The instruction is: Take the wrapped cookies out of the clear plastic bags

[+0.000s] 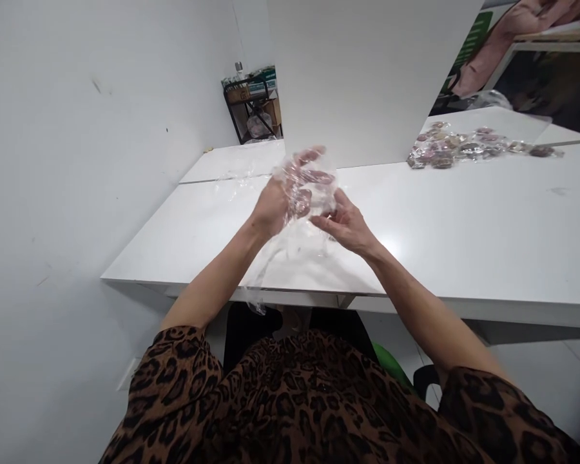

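A thin clear plastic bag (325, 193) is held up above the white table. My left hand (294, 183) is within or behind the crinkled film, its fingers stretched and apart. A reddish, rounded shape shows through the plastic near the left thumb; whether it is the thumb or a small item I cannot tell. From the other side, my right hand (345, 222) pinches the bag's edge between thumb and fingers. More loose clear film (299, 248) lies on the table beneath both hands and hangs over the front edge.
A white upright panel (357, 77) stands behind the hands. Several small reddish and brown items in clear wrapping (444, 148) lie at its right. More film (234, 183) rests at the left. Beyond are a black shelf rack (251, 103) and another person's pink sleeve (490, 48).
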Available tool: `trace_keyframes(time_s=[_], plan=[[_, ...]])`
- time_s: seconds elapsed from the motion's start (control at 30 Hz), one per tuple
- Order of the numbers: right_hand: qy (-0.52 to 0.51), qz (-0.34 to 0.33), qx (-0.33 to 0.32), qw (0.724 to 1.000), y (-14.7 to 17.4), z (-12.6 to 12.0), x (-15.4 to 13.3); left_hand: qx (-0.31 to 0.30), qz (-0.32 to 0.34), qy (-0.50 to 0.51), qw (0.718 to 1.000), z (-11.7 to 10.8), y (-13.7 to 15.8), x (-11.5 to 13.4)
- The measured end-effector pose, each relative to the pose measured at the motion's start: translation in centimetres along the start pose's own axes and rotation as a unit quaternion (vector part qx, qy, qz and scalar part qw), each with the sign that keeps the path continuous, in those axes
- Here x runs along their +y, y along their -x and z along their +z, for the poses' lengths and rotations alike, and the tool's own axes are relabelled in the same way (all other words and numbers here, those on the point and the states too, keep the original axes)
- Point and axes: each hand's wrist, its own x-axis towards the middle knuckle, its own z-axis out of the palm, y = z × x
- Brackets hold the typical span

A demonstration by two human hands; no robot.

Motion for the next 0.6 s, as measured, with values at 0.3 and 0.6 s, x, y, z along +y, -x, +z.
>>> trace_keyframes(time_s=[0.3, 0.6], plan=[[-0.021, -0.078, -0.037, 0.996, -2.1, 1.0, -3.0, 0.1, 0.034, -0.205, 0.973, -4.5, 2.7, -1.3], [0.051, 0.013, 0.071, 0.996, -6.3, -3.4, 2.2, 0.361, -0.018, -0.097, 0.927, -18.3, -3.0, -0.5]])
